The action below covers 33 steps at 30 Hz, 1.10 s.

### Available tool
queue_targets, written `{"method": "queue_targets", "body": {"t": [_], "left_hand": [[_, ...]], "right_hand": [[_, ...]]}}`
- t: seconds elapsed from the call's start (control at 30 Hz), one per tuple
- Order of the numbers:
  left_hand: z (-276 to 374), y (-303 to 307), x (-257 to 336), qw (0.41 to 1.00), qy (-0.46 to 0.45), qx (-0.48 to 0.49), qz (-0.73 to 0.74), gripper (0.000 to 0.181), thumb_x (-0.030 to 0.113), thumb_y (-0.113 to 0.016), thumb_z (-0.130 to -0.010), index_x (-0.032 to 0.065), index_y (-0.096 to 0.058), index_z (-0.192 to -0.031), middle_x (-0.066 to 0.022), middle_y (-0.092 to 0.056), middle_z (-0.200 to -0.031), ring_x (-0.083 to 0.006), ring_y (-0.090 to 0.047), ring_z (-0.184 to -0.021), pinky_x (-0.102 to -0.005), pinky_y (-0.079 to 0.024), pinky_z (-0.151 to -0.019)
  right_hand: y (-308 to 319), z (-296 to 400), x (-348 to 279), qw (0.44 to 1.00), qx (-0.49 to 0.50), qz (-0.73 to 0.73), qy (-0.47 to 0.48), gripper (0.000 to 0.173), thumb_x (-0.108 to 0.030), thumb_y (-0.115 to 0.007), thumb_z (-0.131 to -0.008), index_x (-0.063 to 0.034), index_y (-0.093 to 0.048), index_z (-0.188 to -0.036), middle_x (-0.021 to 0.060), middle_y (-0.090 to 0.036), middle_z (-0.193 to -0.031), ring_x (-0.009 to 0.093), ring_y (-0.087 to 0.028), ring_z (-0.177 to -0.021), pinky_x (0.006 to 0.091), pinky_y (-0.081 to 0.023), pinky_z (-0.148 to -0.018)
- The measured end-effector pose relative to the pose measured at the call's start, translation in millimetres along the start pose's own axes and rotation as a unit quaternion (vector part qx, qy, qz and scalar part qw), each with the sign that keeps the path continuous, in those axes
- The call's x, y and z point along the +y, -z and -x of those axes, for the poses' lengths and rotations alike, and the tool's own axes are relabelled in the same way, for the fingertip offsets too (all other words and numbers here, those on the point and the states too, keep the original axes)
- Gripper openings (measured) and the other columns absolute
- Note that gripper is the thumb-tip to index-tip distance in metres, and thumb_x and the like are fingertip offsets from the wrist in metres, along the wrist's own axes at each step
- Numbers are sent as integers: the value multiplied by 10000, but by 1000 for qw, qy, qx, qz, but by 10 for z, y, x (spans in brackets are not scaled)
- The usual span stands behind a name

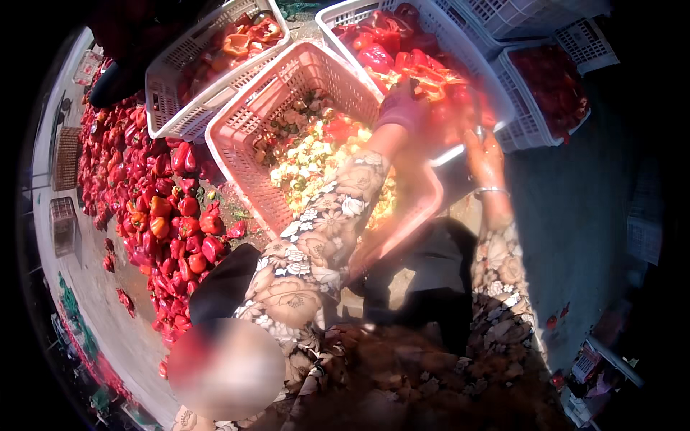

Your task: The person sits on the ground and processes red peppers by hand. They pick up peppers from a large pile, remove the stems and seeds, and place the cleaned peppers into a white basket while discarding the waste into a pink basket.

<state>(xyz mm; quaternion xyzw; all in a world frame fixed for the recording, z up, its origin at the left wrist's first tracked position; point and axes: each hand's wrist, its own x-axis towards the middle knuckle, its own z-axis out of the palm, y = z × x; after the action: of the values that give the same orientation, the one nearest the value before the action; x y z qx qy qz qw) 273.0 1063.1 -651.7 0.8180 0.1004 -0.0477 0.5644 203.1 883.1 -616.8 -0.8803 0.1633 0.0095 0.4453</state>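
Observation:
My left hand, in a purple-pink glove, reaches over the near edge of a white plastic crate. Its fingers are at the cut red bell peppers inside; glare and blur hide whether it grips one. By the crate's near right corner is my right hand, bare, with a bangle at the wrist. Its fingers are closed around a small metal tool, mostly hidden and blurred. Beneath my left forearm stands a pink plastic crate with pale pepper cores and seeds in it.
Whole red bell peppers lie heaped on the ground at left. Another white crate holds cut peppers. Beside the right-hand crates, one crate is filled with red peppers. A person's dark-clad leg shows at upper left.

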Motion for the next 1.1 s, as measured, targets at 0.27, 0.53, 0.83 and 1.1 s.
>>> {"method": "queue_targets", "body": {"t": [0.27, 0.53, 0.83, 1.1], "left_hand": [[1025, 1902, -1161, 906, -72, 385, 156, 177, 104, -642, -873, 57, -647, -1043, -95, -681, -892, -186, -648, -763, -310, -532, -721], [1429, 3577, -3790, 775, 225, 566, 169, 346, 129, -611, -812, 46, -609, -1148, -133, -690, -1024, -279, -657, -875, -365, -503, -815], [429, 3349, -4158, 881, 411, 237, -6, 866, 468, -679, -754, 57, -371, -1451, -234, -413, -1454, -346, -428, -1342, -416, -375, -1106], [184, 3439, -4321, 884, 426, 174, -83, 900, 404, -722, -730, 61, -338, -1468, -234, -437, -1429, -350, -428, -1340, -418, -374, -1108]], "right_hand": [[-296, 511, -56, 992, -101, -74, 24, 183, -244, -630, -949, -95, -596, -1050, -66, -478, -662, 21, -355, -480, 214, -261, -405], [-1108, 1142, -519, 977, -200, 39, 69, 204, -191, -605, -971, -45, -581, -1111, -37, -538, -797, 31, -435, -652, 200, -357, -557], [-1778, 1072, -223, 960, -203, 113, 156, 247, -135, -576, -980, -56, -541, -1212, -86, -437, -669, -9, -334, -488, 178, -248, -420], [-1966, 1121, -228, 937, -220, 209, 172, 154, -125, -590, -962, -47, -542, -1085, -40, -439, -741, 39, -380, -574, 205, -277, -496]]}}
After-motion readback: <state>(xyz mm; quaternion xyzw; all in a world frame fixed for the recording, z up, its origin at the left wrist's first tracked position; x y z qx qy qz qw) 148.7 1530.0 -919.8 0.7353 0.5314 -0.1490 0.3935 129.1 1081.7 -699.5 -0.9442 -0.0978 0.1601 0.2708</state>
